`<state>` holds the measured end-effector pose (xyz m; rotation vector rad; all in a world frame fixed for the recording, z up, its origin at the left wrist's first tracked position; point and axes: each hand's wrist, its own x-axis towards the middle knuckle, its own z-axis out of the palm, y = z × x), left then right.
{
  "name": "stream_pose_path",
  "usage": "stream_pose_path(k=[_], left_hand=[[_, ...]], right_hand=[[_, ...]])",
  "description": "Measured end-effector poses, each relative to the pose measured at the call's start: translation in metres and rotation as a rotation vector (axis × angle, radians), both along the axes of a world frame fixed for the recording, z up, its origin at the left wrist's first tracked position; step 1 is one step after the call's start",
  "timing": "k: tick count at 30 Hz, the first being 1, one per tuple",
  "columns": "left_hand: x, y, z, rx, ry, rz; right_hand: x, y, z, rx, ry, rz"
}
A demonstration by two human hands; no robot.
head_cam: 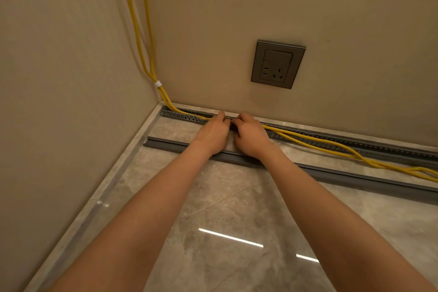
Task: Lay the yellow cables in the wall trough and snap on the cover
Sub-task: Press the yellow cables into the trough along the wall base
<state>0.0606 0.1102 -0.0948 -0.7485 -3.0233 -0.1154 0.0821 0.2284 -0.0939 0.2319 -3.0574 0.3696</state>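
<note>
Yellow cables (315, 142): two strands, descending the wall corner at upper left of the frame, bound by a white tie (158, 83) just above the floor, then turning right along the base of the back wall. Left of centre they lie inside the trough; right of the hands they rise out over its front edge and trail across the floor toward the right edge of the frame, twisting over one another.

Slotted grey trough (182, 116): open-topped, perforated side walls, running along the foot of the back wall from the corner to the right edge.

Grey cover strip (355, 179): lying loose on the floor, near and roughly parallel to the trough, not fitted; both forearms cross above it.

Left hand (213, 134): centre of frame, fingers curled down onto the trough, pinching the cables at its rim.

Right hand (251, 136): just beside the left, almost touching it, fingers likewise curled around the cables where they leave the trough.

Wall socket (277, 64): grey-bronze plate, on the back wall above and to the right of the hands.

Marble-pattern floor tile (225, 208): glossy, with bright light reflections at lower centre.
</note>
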Motion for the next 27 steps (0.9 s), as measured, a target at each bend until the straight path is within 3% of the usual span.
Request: stream_pose_path(k=[14,20,27], left_hand=[[-0.014,-0.012,0.024,-0.083,-0.271,-0.042],[-0.011,-0.017,0.023,-0.226,-0.237,-0.055],[-0.008,0.004,0.03,-0.416,-0.161,-0.027]], right_hand=[[-0.006,-0.016,0.01,0.261,-0.055,-0.016],[0.0,0.004,0.012,0.074,-0.066,0.006],[0.033,0.056,0.006,0.199,0.078,-0.178]])
